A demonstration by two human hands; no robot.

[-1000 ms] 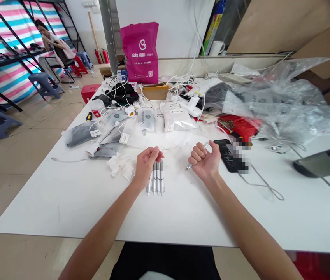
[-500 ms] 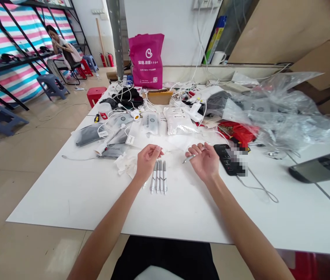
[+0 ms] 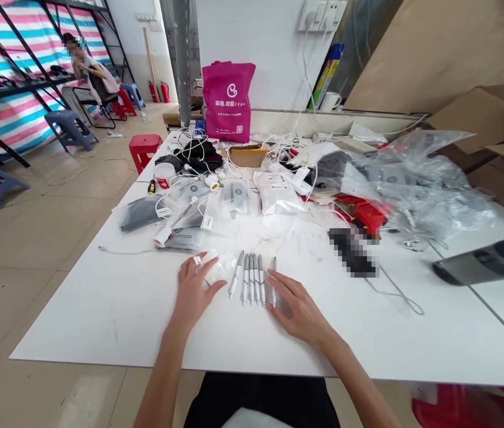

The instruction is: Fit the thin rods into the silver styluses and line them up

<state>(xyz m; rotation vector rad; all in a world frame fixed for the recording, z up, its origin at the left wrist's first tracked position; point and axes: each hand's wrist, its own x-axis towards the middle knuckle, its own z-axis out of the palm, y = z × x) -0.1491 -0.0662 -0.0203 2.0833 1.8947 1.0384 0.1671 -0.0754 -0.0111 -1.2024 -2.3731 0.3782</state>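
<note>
Several silver pens (image 3: 252,279) lie side by side on the white table (image 3: 100,309) in front of me. My right hand (image 3: 294,306) rests flat on the table with fingers spread, its fingertips touching the rightmost pen (image 3: 274,279). My left hand (image 3: 192,291) lies on the table left of the pens, fingers stretched out over a crumpled white tissue (image 3: 214,267). Neither hand holds anything.
Behind the pens lie packaged goods (image 3: 276,193), cables, a black phone (image 3: 352,252), a red pouch (image 3: 363,211) and clear plastic bags (image 3: 421,178). A pink bag (image 3: 228,101) stands at the back. A dark device (image 3: 488,261) lies at the right. A person sits far left.
My right hand has set its pen down at the right end of the row and opened flat. My left hand has left the pens and moved onto the tissue.
</note>
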